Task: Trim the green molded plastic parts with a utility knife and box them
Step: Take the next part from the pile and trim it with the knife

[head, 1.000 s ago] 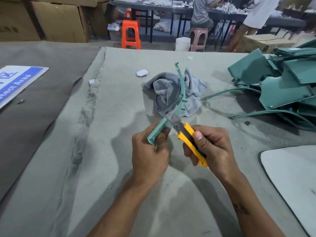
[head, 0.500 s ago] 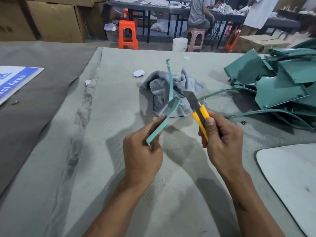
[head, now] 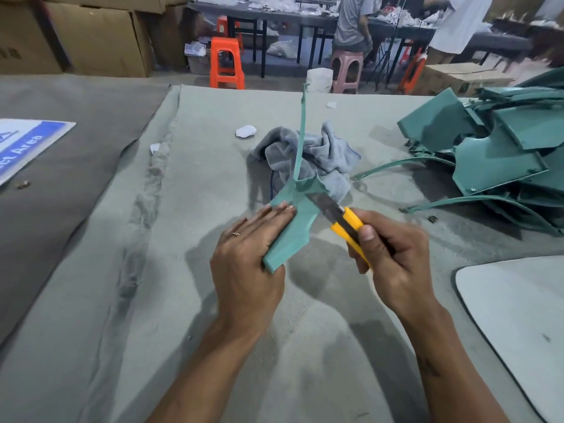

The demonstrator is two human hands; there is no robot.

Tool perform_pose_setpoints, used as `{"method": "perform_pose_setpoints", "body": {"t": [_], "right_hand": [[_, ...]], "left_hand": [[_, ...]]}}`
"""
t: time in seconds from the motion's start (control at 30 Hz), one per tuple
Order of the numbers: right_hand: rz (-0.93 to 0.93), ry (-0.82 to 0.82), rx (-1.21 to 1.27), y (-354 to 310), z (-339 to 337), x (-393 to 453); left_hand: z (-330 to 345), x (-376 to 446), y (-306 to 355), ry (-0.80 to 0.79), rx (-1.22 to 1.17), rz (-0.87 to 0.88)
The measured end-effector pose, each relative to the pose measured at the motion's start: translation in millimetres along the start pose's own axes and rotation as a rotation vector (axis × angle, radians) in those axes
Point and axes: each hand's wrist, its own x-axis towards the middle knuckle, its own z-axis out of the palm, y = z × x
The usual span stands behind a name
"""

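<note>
My left hand [head: 247, 264] holds a green molded plastic part [head: 297, 215] above the table, fingers laid flat along its wide lower piece, thumb hidden behind it. A long thin green strip of the part rises straight up from it. My right hand [head: 393, 261] grips a yellow utility knife [head: 348, 222], thumb on top. Its extended blade lies against the right edge of the part. A pile of green plastic parts [head: 500, 154] lies at the right of the table.
A crumpled grey cloth [head: 325, 154] lies just behind the held part. A small white object [head: 245, 131] sits beyond it. A white panel [head: 518, 315] lies at the near right, a blue-and-white sign [head: 24, 145] at the far left. Cardboard boxes, stools and people stand beyond the table.
My left hand has turned the part so its broad face shows and its fingers lie flat on it. The knife came back down from a raised position onto the part's right edge.
</note>
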Motion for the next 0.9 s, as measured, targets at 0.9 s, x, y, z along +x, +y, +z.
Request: {"method": "perform_pose_setpoints", "body": {"t": [0.9], "right_hand": [[0.522, 0.002, 0.608, -40, 40, 5]], "left_hand": [[-1, -2, 7, -0.129, 0.207, 0.072]]}}
